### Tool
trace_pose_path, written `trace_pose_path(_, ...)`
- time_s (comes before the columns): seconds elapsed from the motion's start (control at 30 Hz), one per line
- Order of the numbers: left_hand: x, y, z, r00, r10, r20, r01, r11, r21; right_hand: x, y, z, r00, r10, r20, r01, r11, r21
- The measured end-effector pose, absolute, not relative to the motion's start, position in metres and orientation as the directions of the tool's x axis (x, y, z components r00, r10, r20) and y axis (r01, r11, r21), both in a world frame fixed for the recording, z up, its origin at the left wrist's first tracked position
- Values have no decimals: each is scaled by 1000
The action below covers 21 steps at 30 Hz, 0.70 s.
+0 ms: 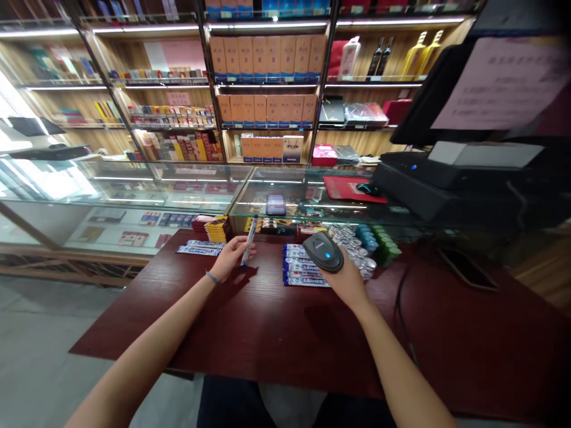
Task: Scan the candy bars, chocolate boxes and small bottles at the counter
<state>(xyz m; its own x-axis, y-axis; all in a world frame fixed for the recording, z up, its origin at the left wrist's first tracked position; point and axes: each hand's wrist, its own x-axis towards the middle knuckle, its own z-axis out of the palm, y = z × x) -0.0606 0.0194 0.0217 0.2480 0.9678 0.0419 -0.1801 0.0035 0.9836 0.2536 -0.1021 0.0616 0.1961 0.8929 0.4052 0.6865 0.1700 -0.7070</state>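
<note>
The forearms [154, 339] are bare, with a slim blue-grey wristband [211, 277] and dark navy trousers [232, 404].

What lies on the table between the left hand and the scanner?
In the head view: bare tabletop beside the left hand, then blue packets, partly hidden behind the scanner.

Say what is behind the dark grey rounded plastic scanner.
Flat blue-and-white wrapped packets show at its left, silver cylinders at its right. The scanner hides the upper packets' right ends.

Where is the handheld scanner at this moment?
In the head view, the scanner is right of centre, held in the right hand above the blue-and-white packets, near the silver cans.
</note>
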Motion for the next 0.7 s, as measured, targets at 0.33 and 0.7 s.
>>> trace_pose_path(0.33, 32, 1, 35, 483, 773, 412, 428, -619, 659, 284, -104, 75, 410, 765, 497, 633, 154, -759)
trace_pose_path(0.7, 94, -2, 14, 665, 637, 390, 522, -770, 368, 293, -110, 86, 477, 709, 519, 533, 236, -812)
